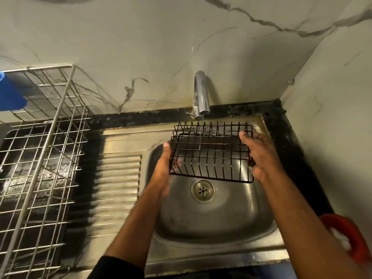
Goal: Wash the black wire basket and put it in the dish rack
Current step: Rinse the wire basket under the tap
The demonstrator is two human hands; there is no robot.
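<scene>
Over the steel sink (259,224), the left hand (164,168) and right hand (256,156) grip opposite ends of the black wire basket (211,152), fingers curled round its wires, under a thin stream from the chrome tap (200,93); the silver wire dish rack (46,137) stands well to the left

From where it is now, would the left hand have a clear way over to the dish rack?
Probably yes: only the ribbed drainboard lies between the left hand and the dish rack, but that hand holds the black wire basket.
</scene>
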